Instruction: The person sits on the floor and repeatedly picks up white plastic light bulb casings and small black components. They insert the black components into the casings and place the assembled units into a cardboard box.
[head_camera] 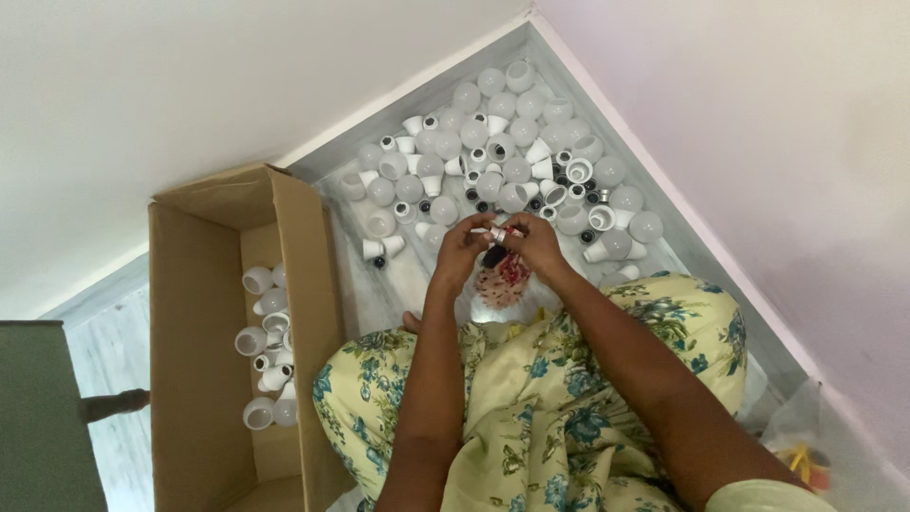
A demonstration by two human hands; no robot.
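Both hands meet over the floor: left hand (pixel 462 248) and right hand (pixel 534 242) pinch a small bulb base (pixel 496 233) with red wires. Loose grip could drop it among the bulb parts (pixel 502 142) beyond.

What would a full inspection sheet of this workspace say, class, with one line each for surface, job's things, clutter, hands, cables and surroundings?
Surface: pale marble floor in a corner between two walls.
Job's things: small metal bulb base pinched between both hands; clear bag of red parts lies below it.
Clutter: heap of white bulb shells and dark small parts spread across the corner.
Hands: left hand and right hand, each with a fingertip grip on the base.
Cables: nothing seen.
Surroundings: open cardboard box holding more shells on the left; plastic bag at the right wall; floral fabric over the lap.
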